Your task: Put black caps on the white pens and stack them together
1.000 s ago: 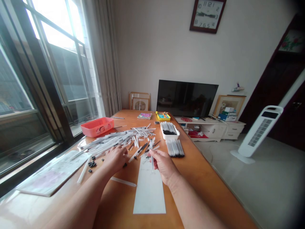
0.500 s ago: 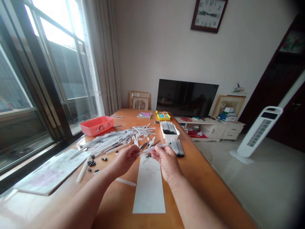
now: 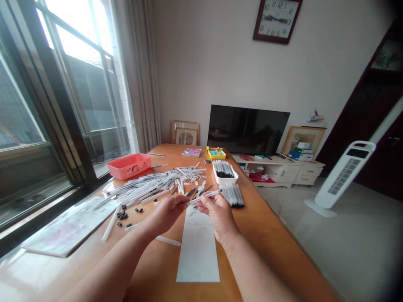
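Observation:
A clear-barrelled pen (image 3: 206,195) with a dark right end spans my two hands above a white paper strip (image 3: 198,251). Its right part lies between the thumb and fingers of my right hand (image 3: 217,212). My left hand (image 3: 170,212) pinches the left end, where the fingers hide the tip. Beyond the hands spreads a heap of loose pen parts (image 3: 151,182), clear tubes and thin refills. Small black plugs (image 3: 122,215) lie left of my left hand. Past my right hand is a row of pens (image 3: 233,195) with black ends, beside a white box (image 3: 227,180) holding more.
A red plastic tray (image 3: 129,167) stands at the left table edge, near the window. Farther back are a booklet (image 3: 191,152) and a yellow box (image 3: 216,153). A paper pad (image 3: 69,228) lies at left. The table's right edge (image 3: 283,226) drops to the floor.
My left hand has come slightly right, and its fingers now meet the pen's left end. The pen tilts a little more, its dark end higher.

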`<state>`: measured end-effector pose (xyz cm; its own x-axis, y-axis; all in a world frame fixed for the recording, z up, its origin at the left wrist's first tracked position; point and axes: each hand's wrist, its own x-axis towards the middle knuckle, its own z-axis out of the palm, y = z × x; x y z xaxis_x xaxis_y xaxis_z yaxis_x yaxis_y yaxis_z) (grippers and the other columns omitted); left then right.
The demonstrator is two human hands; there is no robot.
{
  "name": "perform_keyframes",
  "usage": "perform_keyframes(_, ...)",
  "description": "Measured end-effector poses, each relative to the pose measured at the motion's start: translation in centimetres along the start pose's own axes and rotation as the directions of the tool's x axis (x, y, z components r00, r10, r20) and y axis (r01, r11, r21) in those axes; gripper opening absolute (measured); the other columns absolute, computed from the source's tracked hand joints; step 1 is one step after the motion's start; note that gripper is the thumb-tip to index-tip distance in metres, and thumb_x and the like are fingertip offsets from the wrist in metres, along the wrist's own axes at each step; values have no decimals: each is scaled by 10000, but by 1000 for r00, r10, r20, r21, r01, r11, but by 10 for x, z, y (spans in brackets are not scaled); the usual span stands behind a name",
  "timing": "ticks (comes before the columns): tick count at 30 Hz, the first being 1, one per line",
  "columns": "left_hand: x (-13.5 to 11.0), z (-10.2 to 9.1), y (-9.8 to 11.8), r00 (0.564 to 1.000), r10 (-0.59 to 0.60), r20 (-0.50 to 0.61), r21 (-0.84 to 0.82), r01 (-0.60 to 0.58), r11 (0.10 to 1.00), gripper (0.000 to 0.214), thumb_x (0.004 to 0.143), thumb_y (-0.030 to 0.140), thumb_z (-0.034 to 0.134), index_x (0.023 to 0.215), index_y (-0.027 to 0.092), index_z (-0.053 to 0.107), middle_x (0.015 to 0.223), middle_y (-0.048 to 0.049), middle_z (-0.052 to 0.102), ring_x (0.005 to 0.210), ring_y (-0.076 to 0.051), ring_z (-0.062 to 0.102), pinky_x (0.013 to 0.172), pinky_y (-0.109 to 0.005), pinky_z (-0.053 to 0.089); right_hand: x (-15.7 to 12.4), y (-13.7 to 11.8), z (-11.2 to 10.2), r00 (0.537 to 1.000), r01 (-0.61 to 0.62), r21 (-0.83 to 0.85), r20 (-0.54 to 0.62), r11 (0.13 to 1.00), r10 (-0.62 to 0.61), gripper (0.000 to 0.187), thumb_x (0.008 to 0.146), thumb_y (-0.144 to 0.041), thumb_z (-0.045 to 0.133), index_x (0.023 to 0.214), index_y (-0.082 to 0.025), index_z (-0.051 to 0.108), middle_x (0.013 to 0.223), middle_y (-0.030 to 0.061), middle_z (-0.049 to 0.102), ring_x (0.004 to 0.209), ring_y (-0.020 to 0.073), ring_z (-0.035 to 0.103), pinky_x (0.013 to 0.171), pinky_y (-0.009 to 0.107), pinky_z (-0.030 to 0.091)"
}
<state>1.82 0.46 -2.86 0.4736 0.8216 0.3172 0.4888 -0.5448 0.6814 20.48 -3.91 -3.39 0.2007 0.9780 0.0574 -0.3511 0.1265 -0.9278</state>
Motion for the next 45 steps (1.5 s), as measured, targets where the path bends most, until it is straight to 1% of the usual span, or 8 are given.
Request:
perform_keyframes(6,-2,-3,5,1000,22,-1,66,-22,998,276,936,389,513,972,199,709,831,-17,704,752,-167,602,681,-254,432,-1,-1,0,1000,9,8,20,1000,-9,380,749,-440,796,961,-164,645,891,54,725,840,205,719,789,342,580)
perform_keyframes(15,-3,-4,9,998,61,-5,81,-60,995,270,934,367,506,977,201,715,806,-19,697,734,-168,601,656,-255,431,0,-6,-1,999,-37,38,41,999,35,410,720,-423,825,963,-152,639,860,62,730,797,198,730,755,319,592)
perform_keyframes(22,-3,-3,14,998,57,-2,37,-57,998,239,924,339,513,947,195,702,845,-24,699,752,-168,600,682,-258,446,-1,-8,-1,998,-55,47,41,997,53,424,702,-418,837,964,-150,640,857,62,732,780,195,726,764,339,590)
perform_keyframes(30,0,-3,-7,999,37,31,19,-38,999,271,925,376,501,965,190,694,832,-31,682,752,-170,591,668,-259,452,1,4,3,995,-87,65,54,994,84,416,692,-416,845,943,-156,639,855,59,732,800,184,723,790,324,581)
perform_keyframes(33,1,-5,-16,1000,28,9,18,-28,999,262,909,380,519,952,193,696,819,-32,669,738,-169,586,656,-259,456,4,1,-1,993,-106,18,61,994,105,446,697,-437,841,981,-161,636,850,64,737,777,179,721,727,285,567)
perform_keyframes(36,2,-7,-21,1000,19,-25,39,-18,999,240,903,365,521,931,206,698,818,-29,659,716,-166,584,635,-256,455,8,-7,-11,997,-75,-30,22,997,76,418,733,-455,803,995,-181,628,844,58,742,717,158,707,647,246,535)
perform_keyframes(41,3,-10,-23,999,26,-41,64,-23,998,207,896,329,527,915,214,697,840,-38,664,753,-178,603,657,-260,466,14,-18,-31,998,-54,-123,-35,991,50,310,786,-459,708,882,-168,665,755,57,728,601,131,654,535,212,470)
perform_keyframes(45,2,-12,-20,999,38,-35,104,-35,994,223,907,333,509,925,215,698,864,-47,666,781,-188,607,669,-266,469,13,-23,-38,997,-78,-274,5,959,83,254,793,-410,667,830,-160,689,742,65,728,568,119,612,499,206,424)
